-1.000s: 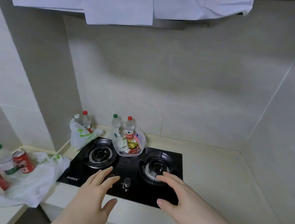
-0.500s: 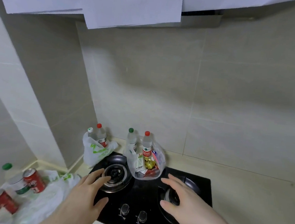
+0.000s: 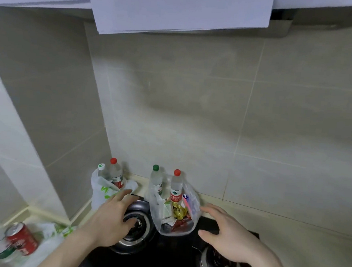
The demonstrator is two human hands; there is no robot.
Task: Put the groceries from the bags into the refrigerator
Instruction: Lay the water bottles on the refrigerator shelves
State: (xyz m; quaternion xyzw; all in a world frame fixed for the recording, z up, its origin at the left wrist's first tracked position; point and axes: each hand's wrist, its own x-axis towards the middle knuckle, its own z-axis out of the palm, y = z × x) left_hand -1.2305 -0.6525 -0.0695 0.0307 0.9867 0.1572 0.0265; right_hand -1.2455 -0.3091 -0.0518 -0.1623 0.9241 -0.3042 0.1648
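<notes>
Both hands have moved farther over the black stove point(image 3: 173, 259) toward the clear bag point(image 3: 193, 213) since a second ago. The left hand point(image 3: 111, 219) and right hand point(image 3: 226, 236), fingers spread and holding nothing, flank the bag, which stands between the burners holding two water bottles point(image 3: 176, 187) and snacks. A white bag point(image 3: 103, 188) sits behind the left hand.

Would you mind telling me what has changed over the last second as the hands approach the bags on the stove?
Both hands have reached forward over the stove: the left hand now spreads beside the clear bag, near the white bag, and the right hand flanks the clear bag's other side. Neither holds anything yet. The bags, bottles and red can stayed put.
</notes>
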